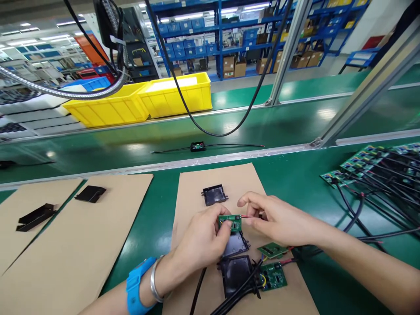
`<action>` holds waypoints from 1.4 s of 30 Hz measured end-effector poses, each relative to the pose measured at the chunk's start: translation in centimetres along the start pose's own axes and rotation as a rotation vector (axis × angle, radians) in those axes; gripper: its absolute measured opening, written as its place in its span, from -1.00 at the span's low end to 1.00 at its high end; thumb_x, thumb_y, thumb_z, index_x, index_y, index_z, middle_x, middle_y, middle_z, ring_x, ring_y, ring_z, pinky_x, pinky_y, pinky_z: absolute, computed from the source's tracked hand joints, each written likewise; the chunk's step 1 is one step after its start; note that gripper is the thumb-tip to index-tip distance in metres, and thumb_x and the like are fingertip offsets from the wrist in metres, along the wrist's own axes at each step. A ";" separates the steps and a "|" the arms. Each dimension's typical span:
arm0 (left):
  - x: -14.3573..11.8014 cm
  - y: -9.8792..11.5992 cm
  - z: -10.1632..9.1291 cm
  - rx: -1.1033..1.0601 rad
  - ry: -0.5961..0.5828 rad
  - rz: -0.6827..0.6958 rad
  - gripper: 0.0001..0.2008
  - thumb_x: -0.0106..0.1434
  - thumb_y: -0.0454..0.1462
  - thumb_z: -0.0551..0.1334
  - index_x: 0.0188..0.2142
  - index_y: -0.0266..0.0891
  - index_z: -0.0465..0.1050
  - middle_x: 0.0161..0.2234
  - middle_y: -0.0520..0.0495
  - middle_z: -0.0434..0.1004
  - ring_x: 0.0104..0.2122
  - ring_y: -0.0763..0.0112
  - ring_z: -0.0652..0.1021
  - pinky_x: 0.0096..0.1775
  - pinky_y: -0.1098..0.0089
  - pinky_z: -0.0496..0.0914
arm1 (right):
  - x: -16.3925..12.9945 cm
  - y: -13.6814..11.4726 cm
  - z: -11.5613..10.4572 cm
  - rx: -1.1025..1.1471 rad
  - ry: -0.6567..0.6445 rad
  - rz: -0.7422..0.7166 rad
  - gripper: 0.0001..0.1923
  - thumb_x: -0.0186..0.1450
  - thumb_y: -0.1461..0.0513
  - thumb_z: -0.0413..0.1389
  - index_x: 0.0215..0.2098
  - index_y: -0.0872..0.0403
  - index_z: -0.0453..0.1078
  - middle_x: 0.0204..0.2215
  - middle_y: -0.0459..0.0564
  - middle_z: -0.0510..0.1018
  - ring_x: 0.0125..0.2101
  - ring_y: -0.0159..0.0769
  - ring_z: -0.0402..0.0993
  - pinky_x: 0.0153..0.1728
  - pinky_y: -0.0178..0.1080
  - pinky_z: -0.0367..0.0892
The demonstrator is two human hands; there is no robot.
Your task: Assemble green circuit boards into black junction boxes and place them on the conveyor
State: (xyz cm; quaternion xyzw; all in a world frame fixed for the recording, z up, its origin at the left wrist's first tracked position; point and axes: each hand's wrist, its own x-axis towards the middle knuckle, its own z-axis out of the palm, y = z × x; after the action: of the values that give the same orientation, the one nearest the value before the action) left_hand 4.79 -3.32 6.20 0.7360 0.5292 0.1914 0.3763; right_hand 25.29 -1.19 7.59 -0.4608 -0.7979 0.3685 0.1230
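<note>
Hands meet over the middle brown cardboard sheet [197, 192] on the green bench. The left hand [200, 240] and right hand [278, 218] both pinch a small green circuit board [230, 222], fingers pressed onto its edges, red wire sticking out at 3 o'clock. Open black plastic housing shells [233, 262] sit right below at 6 o'clock, another empty black shell [214, 194] at 11 o'clock. Two more green boards with cables [273, 267] lie around 5 o'clock. Big pile of wired green boards [377, 168] is way off at 2 o'clock. Yellow plastic bins [147, 100] sit far back past the conveyor, 11 o'clock.
</note>
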 end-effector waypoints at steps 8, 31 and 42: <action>0.3 -0.5 0.8 -0.173 -0.003 -0.073 -0.87 0.10 -0.37 0.14 -0.35 -0.17 0.19 -0.57 0.09 0.39 -0.57 0.42 0.46 -0.52 0.45 0.28 | -0.3 -3.0 4.3 -0.731 0.165 -0.333 -0.63 0.20 0.40 -0.02 -0.02 0.19 0.33 -0.34 0.11 0.49 -0.38 -0.14 0.43 -0.49 -0.20 0.18; -3.3 -3.9 0.0 0.201 -0.172 0.133 -0.58 0.25 -0.36 0.20 0.10 -0.13 0.31 -0.03 -0.13 0.40 -0.11 0.20 0.51 -0.06 0.16 0.47 | 1.4 1.4 3.4 -0.618 -0.123 -0.463 -0.96 0.31 0.21 0.10 -0.26 -0.01 0.37 -0.39 -0.13 0.37 -0.62 -0.47 0.22 -0.60 -0.26 -0.27; -3.9 -4.0 0.3 0.447 -0.215 0.230 -0.61 0.31 -0.34 0.08 0.13 -0.22 0.22 0.05 -0.23 0.33 -0.05 0.15 0.48 -0.06 0.10 0.49 | 2.6 1.8 2.8 -0.521 -0.132 -0.540 -0.85 0.28 0.24 0.15 -0.16 -0.05 0.44 -0.41 -0.14 0.42 -0.63 -0.47 0.14 -0.60 -0.23 -0.25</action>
State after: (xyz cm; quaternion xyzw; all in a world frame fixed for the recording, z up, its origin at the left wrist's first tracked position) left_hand 0.98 -6.35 3.42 0.8722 0.4283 0.0322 0.2341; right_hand 23.52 0.16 3.98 -0.2250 -0.9638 0.1364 0.0429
